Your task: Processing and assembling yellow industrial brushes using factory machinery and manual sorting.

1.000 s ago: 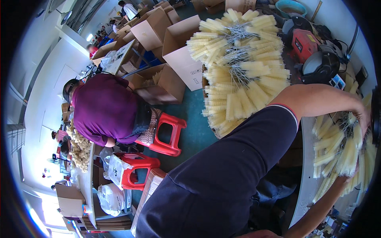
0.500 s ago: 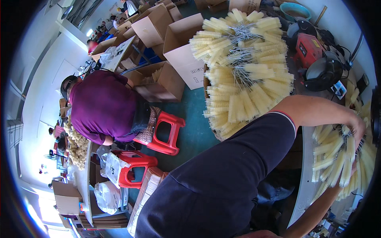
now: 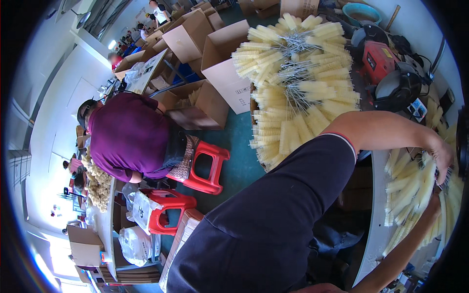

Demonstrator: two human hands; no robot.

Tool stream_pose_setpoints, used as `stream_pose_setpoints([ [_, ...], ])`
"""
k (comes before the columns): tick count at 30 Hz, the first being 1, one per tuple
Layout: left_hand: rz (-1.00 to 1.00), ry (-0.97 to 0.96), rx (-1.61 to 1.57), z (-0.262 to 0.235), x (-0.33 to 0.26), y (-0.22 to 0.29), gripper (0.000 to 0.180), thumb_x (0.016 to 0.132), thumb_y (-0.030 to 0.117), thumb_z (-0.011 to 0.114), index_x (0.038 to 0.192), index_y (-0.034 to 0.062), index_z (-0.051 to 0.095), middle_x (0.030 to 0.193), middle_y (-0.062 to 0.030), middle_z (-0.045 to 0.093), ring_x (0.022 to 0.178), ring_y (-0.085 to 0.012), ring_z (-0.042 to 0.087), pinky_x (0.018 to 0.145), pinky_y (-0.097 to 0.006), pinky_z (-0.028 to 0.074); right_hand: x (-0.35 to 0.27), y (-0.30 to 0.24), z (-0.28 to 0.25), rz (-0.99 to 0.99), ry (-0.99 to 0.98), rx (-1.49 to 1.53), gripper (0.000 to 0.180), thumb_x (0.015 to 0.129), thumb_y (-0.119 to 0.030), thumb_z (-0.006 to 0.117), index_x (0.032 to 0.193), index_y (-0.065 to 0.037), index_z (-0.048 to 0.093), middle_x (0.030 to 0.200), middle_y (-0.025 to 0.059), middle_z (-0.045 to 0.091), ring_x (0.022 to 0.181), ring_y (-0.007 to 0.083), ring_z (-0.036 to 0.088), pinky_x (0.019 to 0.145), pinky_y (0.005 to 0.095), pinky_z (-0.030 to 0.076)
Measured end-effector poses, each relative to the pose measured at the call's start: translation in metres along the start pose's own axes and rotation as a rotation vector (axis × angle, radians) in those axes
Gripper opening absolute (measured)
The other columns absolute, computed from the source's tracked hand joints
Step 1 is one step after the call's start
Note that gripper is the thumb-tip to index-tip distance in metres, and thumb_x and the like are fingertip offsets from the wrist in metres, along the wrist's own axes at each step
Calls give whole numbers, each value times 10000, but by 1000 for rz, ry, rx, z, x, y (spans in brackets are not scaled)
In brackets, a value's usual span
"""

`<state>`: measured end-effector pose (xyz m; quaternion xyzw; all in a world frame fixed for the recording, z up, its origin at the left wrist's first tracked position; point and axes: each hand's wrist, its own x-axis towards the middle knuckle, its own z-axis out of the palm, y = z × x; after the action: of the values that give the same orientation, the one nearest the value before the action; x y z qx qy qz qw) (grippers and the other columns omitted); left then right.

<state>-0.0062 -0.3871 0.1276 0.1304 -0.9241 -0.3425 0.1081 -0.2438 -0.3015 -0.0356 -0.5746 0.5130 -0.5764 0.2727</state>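
On the right, a pile of pale yellow bristle brushes point(image 3: 405, 195) with wire stems lies on the workbench point(image 3: 378, 210). My left hand point(image 3: 442, 157) comes over the pile from above, its fingers bent down and closed at the wire stems of some brushes. Just below it, my right hand point(image 3: 435, 201) reaches up among the brushes, close to my left fingertips. Its fingers are mostly hidden by bristles and by the dark rim of the picture.
A large heap of similar brushes point(image 3: 308, 93) stands beyond my left arm. Behind it are a red machine point(image 3: 378, 61) and a blue-green basin point(image 3: 361, 13). A person in a purple shirt point(image 3: 129, 132) sits on a red stool point(image 3: 210, 168) at left, near open cardboard boxes point(image 3: 195, 110).
My left fingers have bent further down, and my right hand has moved up closer to them. Some brushes in the pile have shifted. The whole view has moved slightly.
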Motion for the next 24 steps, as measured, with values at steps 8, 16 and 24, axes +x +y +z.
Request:
stream_pose_setpoints([
  [8, 5, 216, 37, -40, -23, 2, 479, 653, 371, 876, 934, -5, 780, 945, -135, 761, 861, -216, 713, 766, -335, 541, 25, 8, -11, 44, 72, 33, 442, 1002, -276, 569, 1279, 68, 574, 1191, 204, 644, 1069, 287, 654, 908, 400, 557],
  [16, -209, 490, -354, -38, -34, 13, 304, 594, 148, 907, 759, -49, 743, 783, -147, 740, 688, -186, 700, 591, -336, 539, 4, 12, -20, 95, 119, 65, 435, 997, -246, 580, 1292, 73, 566, 1198, 200, 643, 1075, 285, 655, 918, 390, 562],
  [24, -328, 774, -337, -31, -16, 27, 284, 573, 105, 881, 697, -53, 680, 751, -165, 705, 699, -215, 686, 617, -346, 545, -20, 25, -14, 160, 208, 145, 430, 993, -216, 591, 1305, 77, 557, 1206, 197, 641, 1081, 282, 656, 928, 379, 567],
])
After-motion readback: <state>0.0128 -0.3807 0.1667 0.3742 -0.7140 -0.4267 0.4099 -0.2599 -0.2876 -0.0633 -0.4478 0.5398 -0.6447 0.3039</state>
